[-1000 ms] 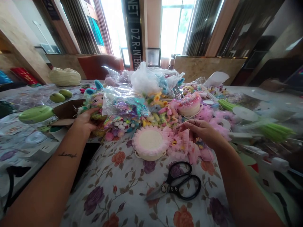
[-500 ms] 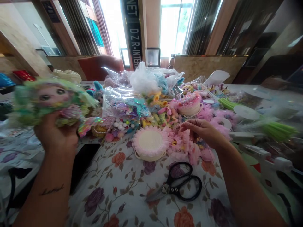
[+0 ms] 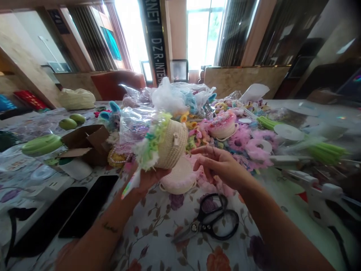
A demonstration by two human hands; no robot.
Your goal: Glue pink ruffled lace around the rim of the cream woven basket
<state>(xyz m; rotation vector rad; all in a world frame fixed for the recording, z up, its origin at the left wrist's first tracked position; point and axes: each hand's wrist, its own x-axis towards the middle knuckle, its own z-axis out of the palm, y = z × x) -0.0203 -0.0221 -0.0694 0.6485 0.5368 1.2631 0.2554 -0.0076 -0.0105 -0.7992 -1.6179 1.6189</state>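
Observation:
My left hand [image 3: 145, 178] holds up a round woven straw bag [image 3: 172, 145] with green and white frilly trim, turned on its side so its woven wall faces right. The doll face is not visible from here. Just right of the bag, my right hand [image 3: 217, 163] hovers with its fingers apart and nothing in them. Below and behind the bag lies a flat round cream piece with a pink frill [image 3: 177, 184], partly covered. Black-handled scissors [image 3: 208, 224] rest on the flowered cloth [image 3: 152, 229] in front, blades toward the left.
Behind the hands is a pile of plastic bags [image 3: 169, 98], pink trims [image 3: 239, 143] and another decorated round bag [image 3: 224, 126]. An open cardboard box [image 3: 87, 141] and two dark flat devices [image 3: 90, 207] are at left. A white glue gun [image 3: 318, 192] stands at right.
My left hand has brought the bag from the far left to the middle and turned it, hiding the doll face. My right hand has moved left toward it.

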